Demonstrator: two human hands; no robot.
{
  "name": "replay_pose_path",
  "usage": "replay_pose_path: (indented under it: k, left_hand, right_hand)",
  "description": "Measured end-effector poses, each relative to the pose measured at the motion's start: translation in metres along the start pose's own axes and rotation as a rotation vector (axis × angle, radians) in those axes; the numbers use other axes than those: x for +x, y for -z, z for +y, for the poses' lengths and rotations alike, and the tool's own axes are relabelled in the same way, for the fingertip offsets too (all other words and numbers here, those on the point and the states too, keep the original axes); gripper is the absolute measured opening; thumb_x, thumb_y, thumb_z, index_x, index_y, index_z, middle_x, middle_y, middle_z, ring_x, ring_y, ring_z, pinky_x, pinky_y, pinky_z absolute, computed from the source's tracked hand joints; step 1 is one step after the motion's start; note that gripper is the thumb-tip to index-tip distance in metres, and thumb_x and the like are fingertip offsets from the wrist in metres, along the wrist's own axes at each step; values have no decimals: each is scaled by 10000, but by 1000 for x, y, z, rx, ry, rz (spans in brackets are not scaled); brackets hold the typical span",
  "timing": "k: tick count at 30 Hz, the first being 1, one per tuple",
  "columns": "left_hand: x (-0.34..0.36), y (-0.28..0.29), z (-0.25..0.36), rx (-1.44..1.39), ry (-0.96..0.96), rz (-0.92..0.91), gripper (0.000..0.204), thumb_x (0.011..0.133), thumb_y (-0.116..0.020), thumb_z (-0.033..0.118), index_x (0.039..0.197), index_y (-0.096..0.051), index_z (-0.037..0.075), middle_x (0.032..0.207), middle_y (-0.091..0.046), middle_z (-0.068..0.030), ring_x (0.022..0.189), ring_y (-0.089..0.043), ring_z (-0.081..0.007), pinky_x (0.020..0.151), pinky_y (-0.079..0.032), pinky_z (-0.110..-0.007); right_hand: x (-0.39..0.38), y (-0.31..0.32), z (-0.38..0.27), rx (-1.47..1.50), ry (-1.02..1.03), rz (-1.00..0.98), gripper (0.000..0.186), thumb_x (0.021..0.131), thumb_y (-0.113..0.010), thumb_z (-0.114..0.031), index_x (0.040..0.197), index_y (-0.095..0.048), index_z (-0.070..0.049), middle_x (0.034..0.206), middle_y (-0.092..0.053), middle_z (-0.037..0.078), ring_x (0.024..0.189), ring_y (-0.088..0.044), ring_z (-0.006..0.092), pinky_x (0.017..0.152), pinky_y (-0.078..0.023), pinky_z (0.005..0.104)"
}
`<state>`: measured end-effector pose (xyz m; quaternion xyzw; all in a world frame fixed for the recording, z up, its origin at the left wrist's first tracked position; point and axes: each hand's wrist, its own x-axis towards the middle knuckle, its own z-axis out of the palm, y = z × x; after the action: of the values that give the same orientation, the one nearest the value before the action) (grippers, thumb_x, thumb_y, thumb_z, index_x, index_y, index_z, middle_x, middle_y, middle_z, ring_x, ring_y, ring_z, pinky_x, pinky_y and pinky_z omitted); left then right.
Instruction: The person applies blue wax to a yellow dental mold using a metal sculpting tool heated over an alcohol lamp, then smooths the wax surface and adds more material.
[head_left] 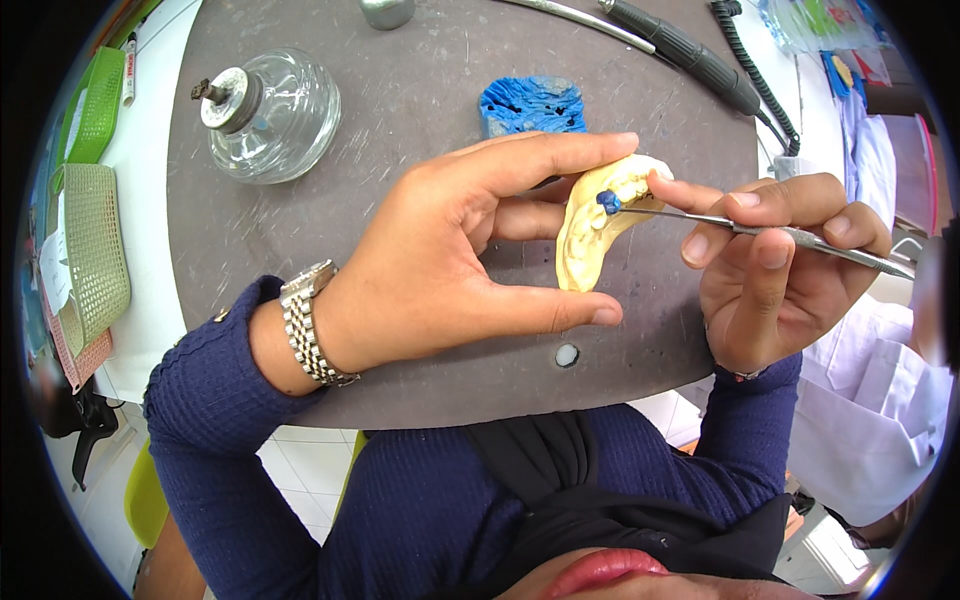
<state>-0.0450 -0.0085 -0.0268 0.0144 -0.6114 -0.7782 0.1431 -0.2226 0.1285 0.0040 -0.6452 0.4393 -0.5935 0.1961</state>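
Observation:
My left hand (430, 240) is closed around a cream-yellow plaster dental model (580, 262), its thumb at the near end and its index finger at the far end. The arch of teeth faces up, and one tooth is covered in dark blue wax (608, 203). My right hand (775, 250) holds a thin metal wax carver (808, 240) like a pen. The carver's fine tip meets the blue wax or lies right beside it. One right fingertip rests at the model's edge. Beyond my left hand lies a crumpled blue block of wax (532, 104).
A glass spirit lamp (275, 115) stands at the far left of the grey work surface (450, 385). Along the far right lies a black dental handpiece (690, 55) with its coiled cord (755, 75). Green baskets (95, 245) line the left edge. A white-clothed person (865, 370) is close on the right.

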Motion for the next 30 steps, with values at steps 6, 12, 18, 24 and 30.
replay_pose_path:
  k: [6, 12, 18, 24, 30]
  left_hand:
    - [-3, -3, -2, -53, 6, 63, 708, 712, -790, 16, 1326, -442, -36, 1341, -483, -151, 1206, -513, -230, 995, -468, -335]
    - [0, -1, 2, -55, 25, 13, 798, 711, -765, -44, 1383, -335, -57, 1379, -434, -181, 1230, -493, -264, 1043, -415, -360]
    - [0, 0, 1, 22, -24, 0, 798, 705, -769, -47, 1379, -344, -57, 1396, -414, -171, 1244, -479, -256, 1057, -401, -365]
    - [0, -2, 3, -62, 41, 9, 790, 723, -757, -39, 1389, -330, -54, 1378, -438, -192, 1229, -495, -268, 1035, -419, -361]
    - [1, -3, 3, -75, 49, 14, 785, 731, -749, -36, 1392, -326, -51, 1368, -448, -204, 1224, -501, -274, 1025, -427, -362]
  right_hand:
    - [0, -2, -1, 3, -11, 7, 294, 969, -372, -10, 1236, -261, -67, 1004, -524, 179, 652, -611, 204, 772, -579, 523]
    - [1, -3, -1, 15, -1, 24, 284, 970, -381, -13, 1222, -261, -64, 998, -524, 180, 682, -640, 256, 731, -595, 459]
    - [0, -3, -3, -31, -20, 22, 286, 967, -387, -9, 1209, -242, -59, 985, -519, 181, 749, -670, 337, 660, -598, 363]
    - [1, -3, -2, -18, -16, 28, 291, 962, -392, -1, 1208, -246, -54, 977, -520, 186, 758, -673, 341, 650, -598, 344]
    - [3, -4, -2, -5, -26, 38, 280, 962, -394, -3, 1203, -261, -56, 978, -525, 182, 726, -669, 306, 677, -599, 382]
